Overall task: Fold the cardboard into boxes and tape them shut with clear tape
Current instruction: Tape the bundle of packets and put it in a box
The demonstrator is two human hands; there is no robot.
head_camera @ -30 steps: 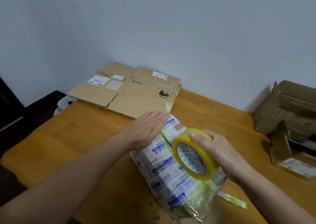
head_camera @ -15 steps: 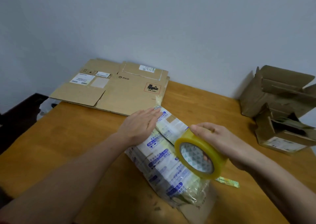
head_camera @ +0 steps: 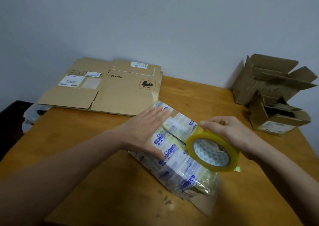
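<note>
Broadly, a wooden table (head_camera: 69,125), smooth and orange-brown, fills the lower view against a plain pale wall (head_camera: 155,18). Flat cardboard (head_camera: 120,96) lies along the far edge toward the left corner: matt brown sheets, stacked, with white labels, a printed logo and a red-bordered warning mark. At the far right corner stands a torn box (head_camera: 259,87) of creased brown card, its flaps splayed and ragged. A small box (head_camera: 274,125), also open and bent, sits in front of it, touching or nearly so.

Near the middle, running aslant toward the near edge, lies the taped box (head_camera: 181,167). It is oblong, and its skin is glossy and wrinkled, white with blue print under clear film. Its far end comes close to the flat cardboard; whether they touch I cannot tell. The two hands and the roll hide much of its top.

The left hand (head_camera: 143,132) lies flat on the taped box, palm down, fingers straight and together. The right hand (head_camera: 231,130) grips the tape roll (head_camera: 211,153), thumb over its rim and fingers curled behind. This yellowish ring stands on edge at the box's right side, its patterned core facing the camera. A shiny green scrap (head_camera: 237,169) shows just under it.
</note>
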